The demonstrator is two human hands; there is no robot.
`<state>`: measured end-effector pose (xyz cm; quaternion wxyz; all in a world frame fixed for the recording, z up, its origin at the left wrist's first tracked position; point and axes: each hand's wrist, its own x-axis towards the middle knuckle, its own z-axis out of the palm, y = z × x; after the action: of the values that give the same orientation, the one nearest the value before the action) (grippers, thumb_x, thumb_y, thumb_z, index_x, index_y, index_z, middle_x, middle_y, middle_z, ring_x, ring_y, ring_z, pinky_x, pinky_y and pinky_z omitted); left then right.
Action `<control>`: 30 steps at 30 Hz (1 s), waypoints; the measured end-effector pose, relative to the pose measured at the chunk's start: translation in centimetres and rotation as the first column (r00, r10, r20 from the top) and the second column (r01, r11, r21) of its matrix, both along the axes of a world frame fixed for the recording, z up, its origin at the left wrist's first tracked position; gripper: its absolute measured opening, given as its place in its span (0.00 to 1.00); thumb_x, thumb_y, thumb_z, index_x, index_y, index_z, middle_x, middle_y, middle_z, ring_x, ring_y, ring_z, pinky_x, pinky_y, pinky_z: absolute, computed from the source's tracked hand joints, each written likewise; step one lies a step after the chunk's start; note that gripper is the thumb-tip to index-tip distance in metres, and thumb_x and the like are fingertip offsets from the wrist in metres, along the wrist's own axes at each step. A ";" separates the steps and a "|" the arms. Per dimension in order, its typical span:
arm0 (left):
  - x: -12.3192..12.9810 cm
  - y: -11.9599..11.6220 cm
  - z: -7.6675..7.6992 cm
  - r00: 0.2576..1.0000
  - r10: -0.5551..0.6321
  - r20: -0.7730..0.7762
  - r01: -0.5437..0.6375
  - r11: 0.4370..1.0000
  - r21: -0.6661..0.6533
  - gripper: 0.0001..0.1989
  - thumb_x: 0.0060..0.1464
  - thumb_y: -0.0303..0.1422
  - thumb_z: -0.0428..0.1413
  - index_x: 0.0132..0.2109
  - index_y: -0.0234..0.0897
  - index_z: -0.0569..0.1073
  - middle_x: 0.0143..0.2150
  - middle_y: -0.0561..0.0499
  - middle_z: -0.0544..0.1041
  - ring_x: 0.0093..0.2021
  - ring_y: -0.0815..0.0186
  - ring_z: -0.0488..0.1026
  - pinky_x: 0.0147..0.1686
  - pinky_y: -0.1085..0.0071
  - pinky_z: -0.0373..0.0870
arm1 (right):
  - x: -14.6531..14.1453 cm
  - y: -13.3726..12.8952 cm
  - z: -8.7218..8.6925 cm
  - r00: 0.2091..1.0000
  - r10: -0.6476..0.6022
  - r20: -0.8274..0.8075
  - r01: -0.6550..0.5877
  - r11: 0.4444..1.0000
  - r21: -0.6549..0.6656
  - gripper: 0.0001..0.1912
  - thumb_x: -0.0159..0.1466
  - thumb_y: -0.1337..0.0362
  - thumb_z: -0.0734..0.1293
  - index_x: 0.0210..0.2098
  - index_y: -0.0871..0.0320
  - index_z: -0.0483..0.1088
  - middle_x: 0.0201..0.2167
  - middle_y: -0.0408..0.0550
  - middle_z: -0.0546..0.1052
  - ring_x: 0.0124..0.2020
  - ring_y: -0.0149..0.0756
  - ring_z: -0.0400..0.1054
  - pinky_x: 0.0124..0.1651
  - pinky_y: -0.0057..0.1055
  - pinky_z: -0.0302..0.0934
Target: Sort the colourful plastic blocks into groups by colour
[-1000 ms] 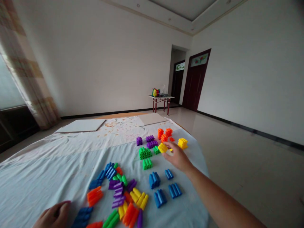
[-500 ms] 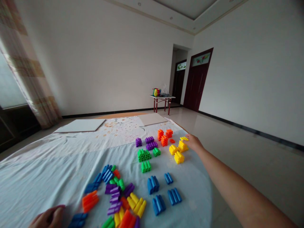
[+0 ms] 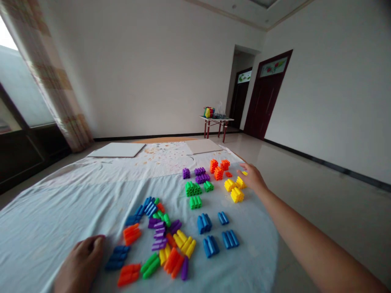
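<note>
My right hand [image 3: 253,177] reaches to the far right edge of the table, thumb and fingers apart around a small yellow piece [image 3: 244,173] that they partly cover. Just left of it stand yellow blocks of joined tubes [image 3: 237,194]. My left hand [image 3: 81,262] rests on the cloth at the near left, fingers curled, with nothing visible in it. Beside it lie blue joined tubes [image 3: 117,257] and an orange piece [image 3: 129,274]. A mixed heap of purple [image 3: 159,232], yellow [image 3: 185,243], green [image 3: 150,265] and orange tube pieces lies in front of me.
Orange [image 3: 218,173], purple [image 3: 202,178], green [image 3: 193,189] and blue [image 3: 210,246] groups stand on the cloth [image 3: 244,252]. Two flat boards [image 3: 117,149] lie at the far side. Beyond is a small table [image 3: 216,119] with bags on it.
The view has tilted down and turned left. My right hand's fingers have parted around the yellow piece, which keeps its place by the yellow blocks. More of my left hand shows.
</note>
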<state>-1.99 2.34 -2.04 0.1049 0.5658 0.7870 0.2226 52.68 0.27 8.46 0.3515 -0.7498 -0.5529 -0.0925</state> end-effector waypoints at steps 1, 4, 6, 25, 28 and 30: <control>0.9 -0.8 1.3 1.000 -0.015 0.026 0.016 0.999 -0.036 0.25 0.53 0.48 0.39 0.41 0.40 0.74 0.48 0.43 0.73 0.44 0.54 0.71 0.38 0.64 0.66 | -1.8 -0.5 0.3 0.995 0.094 -0.014 -0.093 0.995 0.043 0.17 0.59 0.62 0.62 0.45 0.62 0.70 0.43 0.55 0.75 0.44 0.40 0.68 0.48 0.34 0.61; 2.5 -1.8 3.2 0.999 -0.014 0.034 0.015 1.000 -0.023 0.23 0.52 0.44 0.41 0.42 0.37 0.73 0.48 0.42 0.73 0.45 0.54 0.70 0.40 0.64 0.65 | -8.3 -2.8 0.5 0.914 0.395 -0.087 -0.392 0.918 0.054 0.15 0.59 0.61 0.62 0.43 0.59 0.71 0.40 0.52 0.75 0.37 0.36 0.69 0.41 0.32 0.64; 2.7 -2.0 3.1 0.999 -0.017 0.029 0.017 1.000 -0.005 0.22 0.52 0.44 0.41 0.42 0.38 0.73 0.48 0.43 0.73 0.45 0.56 0.70 0.41 0.65 0.64 | -12.8 -5.0 0.2 0.813 0.562 -0.155 -0.572 0.819 -0.030 0.14 0.60 0.61 0.62 0.44 0.57 0.71 0.38 0.49 0.75 0.32 0.33 0.68 0.38 0.30 0.64; 2.7 -2.6 2.7 0.999 -0.042 0.033 0.039 0.995 0.092 0.18 0.54 0.41 0.42 0.38 0.38 0.74 0.42 0.44 0.74 0.41 0.59 0.71 0.38 0.68 0.63 | -25.0 -7.4 -4.6 0.699 0.675 -0.234 -0.698 0.575 -0.427 0.16 0.56 0.66 0.68 0.45 0.58 0.69 0.45 0.52 0.69 0.46 0.40 0.68 0.50 0.34 0.61; 2.6 -2.6 2.6 0.998 -0.048 0.033 0.044 0.994 0.098 0.18 0.54 0.40 0.42 0.37 0.38 0.74 0.43 0.45 0.74 0.42 0.60 0.71 0.39 0.69 0.64 | -25.8 -6.4 -5.1 0.677 0.695 -0.242 -0.729 0.589 -0.350 0.16 0.58 0.67 0.67 0.46 0.58 0.69 0.46 0.52 0.69 0.47 0.39 0.67 0.51 0.33 0.60; 2.5 -2.6 2.6 0.998 -0.048 0.033 0.045 0.994 0.098 0.18 0.54 0.40 0.42 0.37 0.38 0.74 0.43 0.45 0.75 0.41 0.60 0.71 0.38 0.69 0.64 | -26.2 -6.1 -5.0 0.667 0.709 -0.227 -0.741 0.603 -0.296 0.16 0.59 0.67 0.66 0.48 0.58 0.69 0.45 0.51 0.69 0.47 0.38 0.66 0.51 0.32 0.60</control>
<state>0.55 -0.23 0.55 0.0962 0.5843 0.7598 0.2682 26.52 -5.88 3.41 0.2370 -0.5153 -0.8003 0.1945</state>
